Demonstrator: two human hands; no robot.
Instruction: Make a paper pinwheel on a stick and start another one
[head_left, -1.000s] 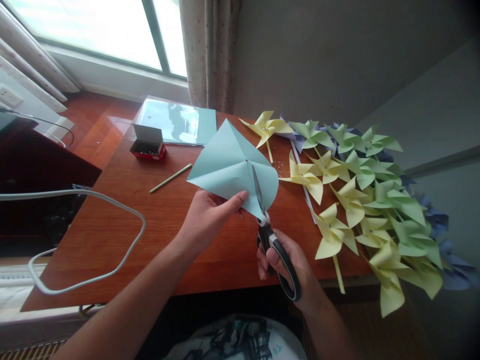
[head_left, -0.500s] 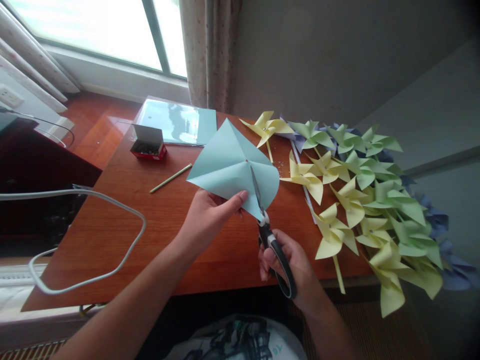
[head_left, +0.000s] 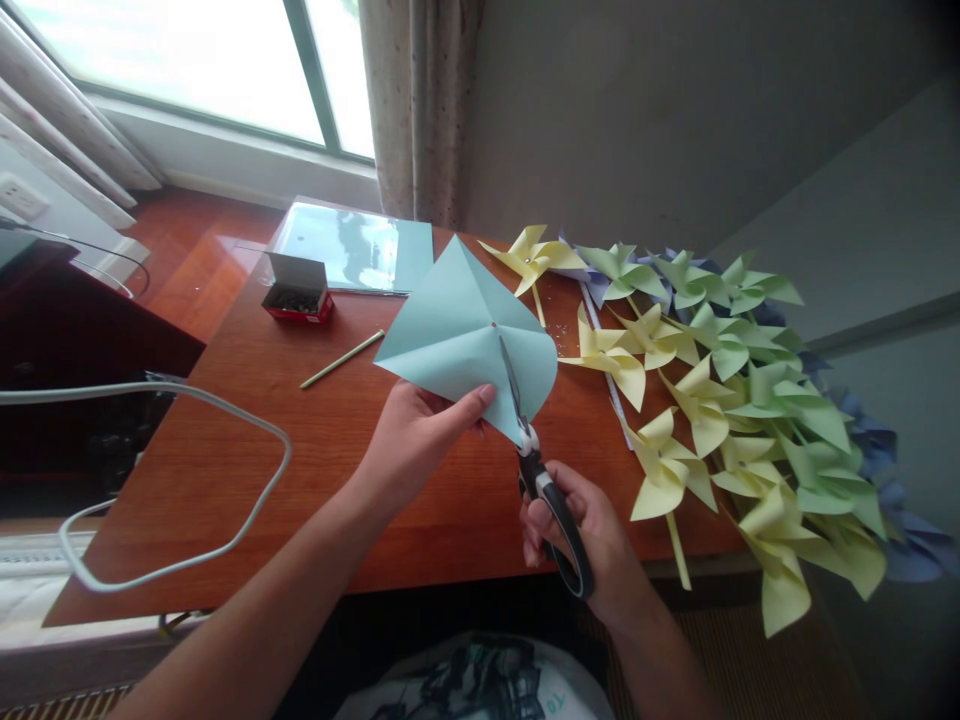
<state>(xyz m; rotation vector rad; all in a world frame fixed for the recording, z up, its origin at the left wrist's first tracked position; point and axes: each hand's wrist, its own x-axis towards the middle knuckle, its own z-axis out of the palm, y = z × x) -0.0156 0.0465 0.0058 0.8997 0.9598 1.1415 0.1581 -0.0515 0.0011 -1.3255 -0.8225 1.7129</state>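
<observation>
A creased square of light blue paper (head_left: 439,315) is held above the table by my left hand (head_left: 420,425), thumb on top and the other fingers underneath. A small reddish dot marks its middle. In my right hand (head_left: 581,525) are scissors (head_left: 551,510) with black and white handles. Their blades lie along the crease at the paper's near corner, with the upper blade's tip pointing toward the dot. The far side of the blades is hidden by the paper.
Finished yellow pinwheels (head_left: 671,465) and green pinwheels (head_left: 814,400) crowd the table's right side. A thin pale green stick (head_left: 341,360), an open small box (head_left: 296,300) and a plastic sleeve of blue paper (head_left: 416,255) lie left and behind. A white cable (head_left: 259,420) loops at left.
Hardly anything differs. The scissors have shifted very slightly down and to the right along the crease, while my left hand keeps its hold on the paper.
</observation>
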